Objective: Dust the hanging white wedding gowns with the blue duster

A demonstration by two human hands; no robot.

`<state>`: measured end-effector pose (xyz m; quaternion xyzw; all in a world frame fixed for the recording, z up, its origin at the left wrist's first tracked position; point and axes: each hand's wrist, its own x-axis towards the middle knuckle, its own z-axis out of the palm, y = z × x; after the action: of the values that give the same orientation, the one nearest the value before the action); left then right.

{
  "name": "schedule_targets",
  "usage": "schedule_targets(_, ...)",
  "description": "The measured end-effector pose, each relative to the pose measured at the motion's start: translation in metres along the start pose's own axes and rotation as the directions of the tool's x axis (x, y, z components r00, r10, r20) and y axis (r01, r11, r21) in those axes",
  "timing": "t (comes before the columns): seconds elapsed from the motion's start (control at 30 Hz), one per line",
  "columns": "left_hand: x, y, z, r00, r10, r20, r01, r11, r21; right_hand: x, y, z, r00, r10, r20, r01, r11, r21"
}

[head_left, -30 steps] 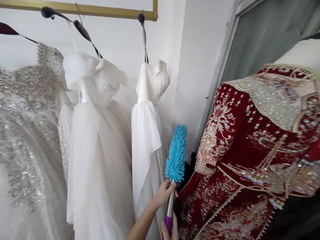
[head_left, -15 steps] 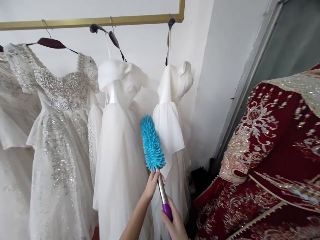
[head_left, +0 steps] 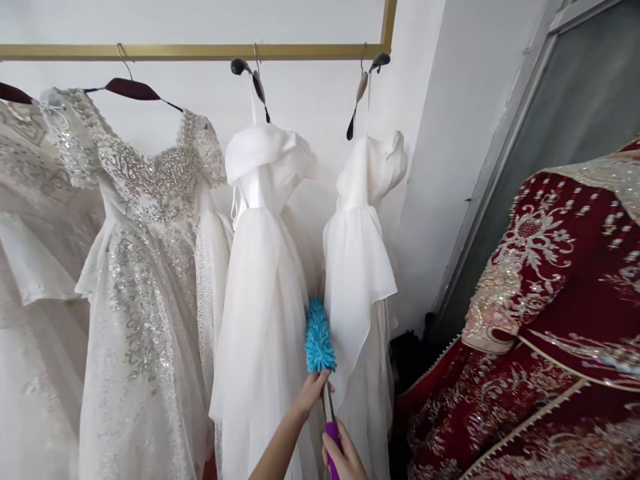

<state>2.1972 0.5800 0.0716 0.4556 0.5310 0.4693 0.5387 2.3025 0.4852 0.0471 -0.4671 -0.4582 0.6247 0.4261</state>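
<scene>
- Since the earlier frame, blue duster (head_left: 319,335) sits lower, between two white dresses (head_left: 265,280).
- Left hand (head_left: 311,393) and right hand (head_left: 343,459) both grip its handle.
- Gold rail (head_left: 190,51) on white wall; red embroidered gown (head_left: 550,320) at right.

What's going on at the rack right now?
A person holds a blue duster with both hands: the left hand grips the metal shaft just under the fluffy head, the right hand holds the purple handle lower down. The head sits in the gap between two plain white dresses hanging from a gold rail. A beaded gown hangs further left; a red embroidered garment stands to the right.
</scene>
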Motion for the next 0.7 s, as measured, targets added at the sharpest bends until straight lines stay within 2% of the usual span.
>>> schedule_targets(0.1,-0.007,0.063,-0.012,0.99,0.141,0.018,-0.141,0.99,0.021,-0.01,-0.03,0.02,0.984,-0.159,-0.08,0.156,0.987,-0.043)
schedule_targets(0.2,-0.028,0.122,-0.023,0.951,0.287,0.115,-0.289,0.957,-0.001,-0.02,-0.057,0.036,0.957,-0.284,-0.053,0.274,0.95,-0.151)
schedule_targets(0.27,-0.046,0.149,-0.033,0.916,0.359,0.18,-0.359,0.933,-0.033,-0.026,-0.069,0.043,0.941,-0.339,0.0,0.331,0.92,-0.211)
schedule_targets(0.33,-0.063,0.164,-0.045,0.889,0.409,0.205,-0.405,0.912,-0.062,-0.03,-0.073,0.052,0.924,-0.379,0.053,0.38,0.892,-0.245)
schedule_targets(0.4,-0.076,0.166,-0.059,0.875,0.445,0.19,-0.437,0.896,-0.085,-0.034,-0.071,0.063,0.904,-0.425,0.05,0.424,0.875,-0.236)
schedule_targets(0.5,-0.088,0.15,-0.083,0.89,0.446,0.099,-0.433,0.892,-0.131,-0.036,-0.061,0.081,0.883,-0.469,0.011,0.464,0.87,-0.165)
schedule_targets(0.57,-0.092,0.131,-0.099,0.916,0.4,0.005,-0.393,0.901,-0.182,-0.035,-0.052,0.09,0.898,-0.438,0.035,0.438,0.887,-0.146)
schedule_targets(0.7,-0.096,0.081,-0.125,0.948,0.258,-0.187,-0.304,0.909,-0.286,-0.025,-0.025,0.101,0.94,-0.294,0.174,0.321,0.935,-0.15)
